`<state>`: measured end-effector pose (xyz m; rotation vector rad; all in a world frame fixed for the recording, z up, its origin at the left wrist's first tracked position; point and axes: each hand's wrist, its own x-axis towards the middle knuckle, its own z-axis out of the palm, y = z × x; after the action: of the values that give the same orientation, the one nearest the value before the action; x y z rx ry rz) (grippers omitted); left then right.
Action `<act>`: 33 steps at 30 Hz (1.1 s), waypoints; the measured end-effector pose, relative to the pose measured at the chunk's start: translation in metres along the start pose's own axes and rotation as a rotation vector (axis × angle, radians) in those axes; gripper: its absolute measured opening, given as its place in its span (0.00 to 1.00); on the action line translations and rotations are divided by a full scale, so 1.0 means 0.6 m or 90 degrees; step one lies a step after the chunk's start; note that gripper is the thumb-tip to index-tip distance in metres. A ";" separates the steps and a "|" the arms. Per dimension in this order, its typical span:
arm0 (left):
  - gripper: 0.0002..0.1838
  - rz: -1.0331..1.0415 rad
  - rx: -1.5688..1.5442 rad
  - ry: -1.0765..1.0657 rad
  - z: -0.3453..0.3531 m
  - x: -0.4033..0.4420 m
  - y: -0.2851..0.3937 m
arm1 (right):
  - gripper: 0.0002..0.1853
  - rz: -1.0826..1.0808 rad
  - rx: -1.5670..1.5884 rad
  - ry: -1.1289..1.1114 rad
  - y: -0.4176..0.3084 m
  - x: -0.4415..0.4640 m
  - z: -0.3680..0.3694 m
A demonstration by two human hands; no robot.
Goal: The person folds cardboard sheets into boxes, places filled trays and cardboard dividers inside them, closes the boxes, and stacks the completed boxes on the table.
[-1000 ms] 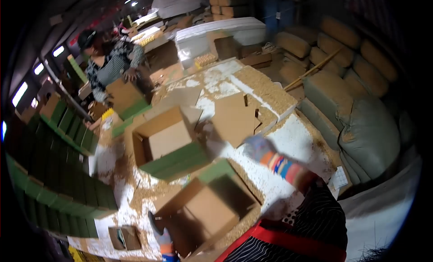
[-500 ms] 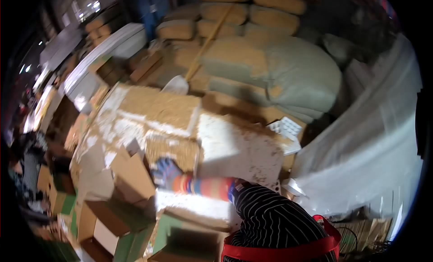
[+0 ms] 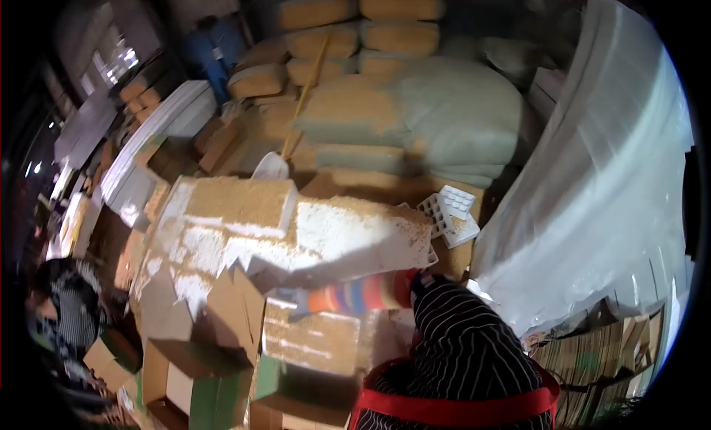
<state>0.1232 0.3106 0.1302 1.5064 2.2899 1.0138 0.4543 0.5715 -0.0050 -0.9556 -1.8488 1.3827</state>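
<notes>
My right hand (image 3: pixel 287 300), in a blue glove with a colourful striped cuff below a dark striped sleeve, reaches left across the work area. Its fingers look stretched out, though blurred, along the far left edge of a pale slab (image 3: pixel 311 340). Brown grit and white streaks cover that slab's top. Just in front of it stands an open cardboard box (image 3: pixel 307 385) with green sides. Beyond my forearm lies a larger white slab (image 3: pixel 355 226), partly dusted brown. My left hand is out of view.
Another open cardboard box (image 3: pixel 200 393) stands at the lower left. A co-worker (image 3: pixel 70 304) is beyond it. White cell trays (image 3: pixel 458 200) sit on the right, near a hanging plastic sheet (image 3: pixel 585 185). A shovel (image 3: pixel 271 165) and dusty stacked bales (image 3: pixel 400 37) are at the back.
The gritty slab has come nearer and to the right, beside the green-sided box. My right hand has shifted from its near side to its far left edge. The view has tilted slightly.
</notes>
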 end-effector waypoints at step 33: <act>0.18 -0.197 -0.403 0.300 0.026 -0.132 -0.084 | 0.29 -0.252 -0.449 -0.685 -0.294 -0.009 0.403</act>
<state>0.1307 0.2358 0.0716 0.6902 2.0502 1.8995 0.2264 0.4112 0.1051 0.0127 -3.2287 1.0407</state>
